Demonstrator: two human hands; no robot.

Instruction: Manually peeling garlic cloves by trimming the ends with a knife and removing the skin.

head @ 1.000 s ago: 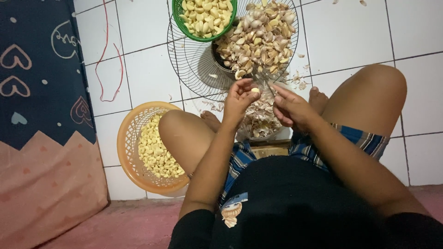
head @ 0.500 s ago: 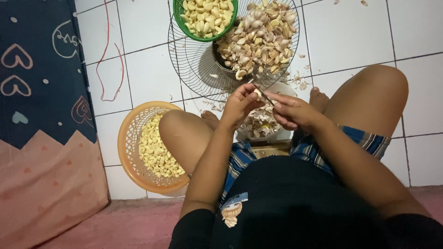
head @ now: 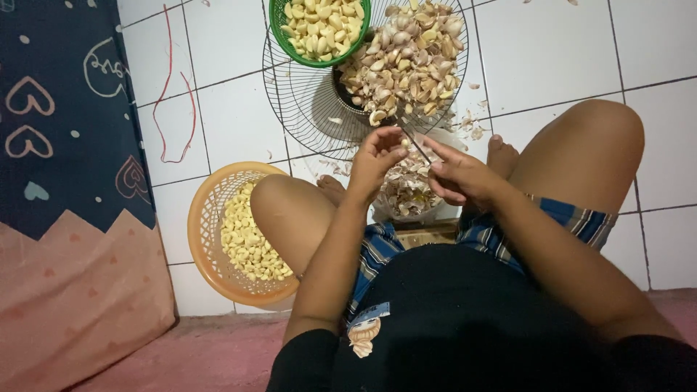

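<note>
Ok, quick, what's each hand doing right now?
Left hand: fingers closed on a small garlic clove.
Right hand: closed around a thin knife, blade at the clove.

Left hand (head: 374,156) shifted off right hand (head: 457,174); knife (head: 415,142) now visible between.

Ahead of the hands, the wire rack (head: 305,109) heaped with garlic (head: 406,62) and the green basket (head: 279,33) block the way forward. The raised knees close both sides; the orange basket (head: 203,225) sits just beyond the left knee. Bare tiles (head: 552,51) lie open at far right.
</note>
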